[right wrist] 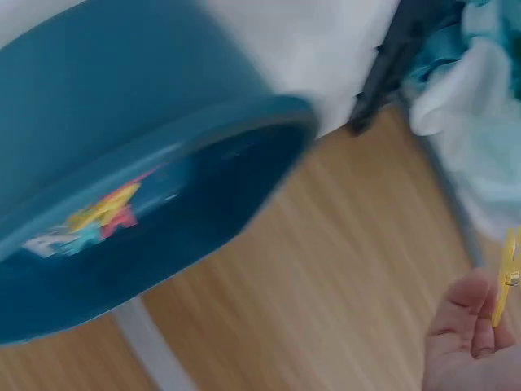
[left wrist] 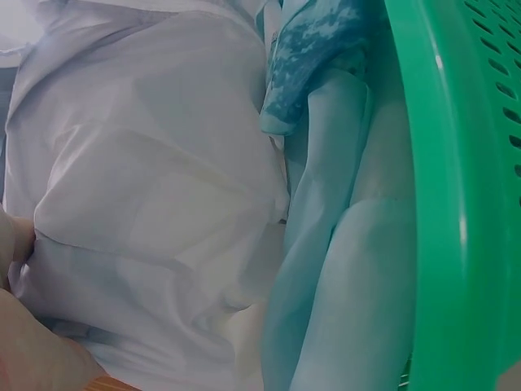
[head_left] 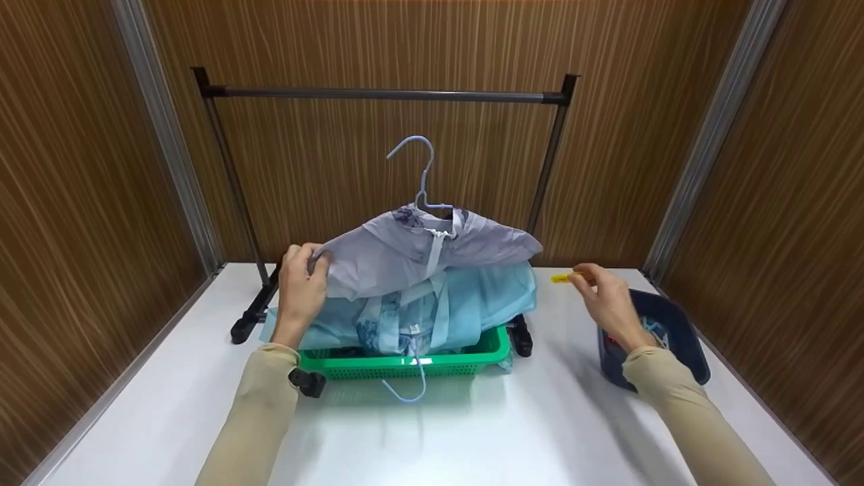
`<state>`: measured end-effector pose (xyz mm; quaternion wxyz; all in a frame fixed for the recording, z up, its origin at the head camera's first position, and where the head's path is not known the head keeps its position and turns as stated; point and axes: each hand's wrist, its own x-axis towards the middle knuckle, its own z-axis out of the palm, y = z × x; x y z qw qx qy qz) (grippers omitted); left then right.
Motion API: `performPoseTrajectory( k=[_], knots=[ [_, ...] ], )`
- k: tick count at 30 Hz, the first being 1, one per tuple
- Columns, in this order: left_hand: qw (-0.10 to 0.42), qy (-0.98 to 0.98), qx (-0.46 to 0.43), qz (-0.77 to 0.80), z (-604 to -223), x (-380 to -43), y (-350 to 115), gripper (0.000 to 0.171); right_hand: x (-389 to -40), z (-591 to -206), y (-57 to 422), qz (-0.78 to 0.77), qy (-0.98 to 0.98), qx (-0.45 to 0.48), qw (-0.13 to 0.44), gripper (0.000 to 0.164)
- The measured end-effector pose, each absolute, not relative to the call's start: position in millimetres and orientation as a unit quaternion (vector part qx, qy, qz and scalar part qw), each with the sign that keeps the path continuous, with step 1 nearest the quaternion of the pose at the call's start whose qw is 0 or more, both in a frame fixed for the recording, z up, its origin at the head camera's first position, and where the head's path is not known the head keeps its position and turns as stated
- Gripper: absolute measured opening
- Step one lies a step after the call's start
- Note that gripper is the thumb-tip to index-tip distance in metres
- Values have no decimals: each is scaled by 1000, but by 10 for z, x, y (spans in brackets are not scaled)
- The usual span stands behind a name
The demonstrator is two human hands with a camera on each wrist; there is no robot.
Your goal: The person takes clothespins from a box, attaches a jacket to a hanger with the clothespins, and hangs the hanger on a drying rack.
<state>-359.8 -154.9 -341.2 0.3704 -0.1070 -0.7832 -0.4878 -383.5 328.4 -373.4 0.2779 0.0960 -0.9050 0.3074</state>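
A pale lavender garment (head_left: 378, 253) hangs on a light-blue wire hanger (head_left: 424, 179), whose hook points up below the rack's bar. My left hand (head_left: 302, 280) pinches this garment at its left shoulder edge; thumb and fingertips show at the cloth's edge in the left wrist view. In my right hand (head_left: 607, 304) is a yellow clothespin (head_left: 561, 278), pinched between thumb and fingers and held out to the right of the garment. Beneath the lavender cloth lies a light-blue garment (head_left: 496, 297) with its own hanger (head_left: 413, 391), spread over a green basket (head_left: 398, 368).
Behind the basket stands a black clothes rack (head_left: 385, 94) with its feet on the white table (head_left: 445, 445). A dark blue bin (head_left: 675, 324) under my right forearm holds several coloured clothespins (right wrist: 106, 212). Wood-grain panels (head_left: 756, 169) close in the sides and back.
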Motion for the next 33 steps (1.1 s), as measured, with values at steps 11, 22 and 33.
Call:
performPoseTrajectory(
  k=[11, 22, 33],
  knots=[
    [360, -787, -104, -491, -3425, -3630, -1538, 12, -3776, -3493, 2985, 371, -863, 114, 323, 35],
    [369, -785, -108, -486, -3432, -3615, -1534, 11, -3730, -3272, 2675, 475, -799, 172, 324, 40],
    [357, -785, -103, -495, -3419, -3599, -1540, 13, -3682, -3076, 2424, 500, -779, 225, 306, 37]
  ],
)
